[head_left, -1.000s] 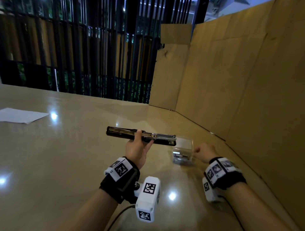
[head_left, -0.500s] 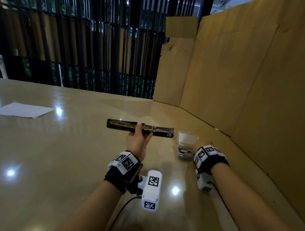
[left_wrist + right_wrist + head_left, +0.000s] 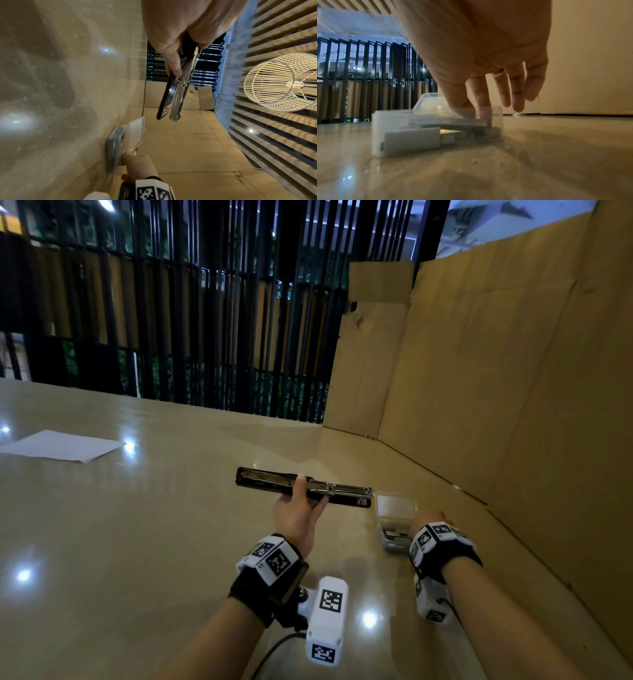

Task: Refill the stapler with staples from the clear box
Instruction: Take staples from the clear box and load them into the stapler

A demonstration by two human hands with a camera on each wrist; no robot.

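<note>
A black stapler (image 3: pixel 263 479) is folded open flat, its metal staple channel (image 3: pixel 176 102) exposed. My left hand (image 3: pixel 310 491) grips it at the middle, a little above the table. The clear box (image 3: pixel 394 520) sits on the table just right of the stapler, with its lid (image 3: pixel 135 134) standing open. My right hand (image 3: pixel 476 115) reaches down into the box (image 3: pixel 406 136). Thumb and index finger pinch a grey staple strip (image 3: pixel 447 121) inside, and the other fingers are straight. In the head view the wrist strap hides most of that hand.
A tall cardboard wall (image 3: pixel 496 371) closes off the right side and the far right corner, close to the box. A white sheet of paper (image 3: pixel 65 445) lies at the far left of the glossy table (image 3: pixel 154 525). Black railings (image 3: pixel 205 320) stand behind the table.
My right hand has moved forward from beside the box and dipped its thumb and index finger into it. The left hand still holds the stapler in about the same place.
</note>
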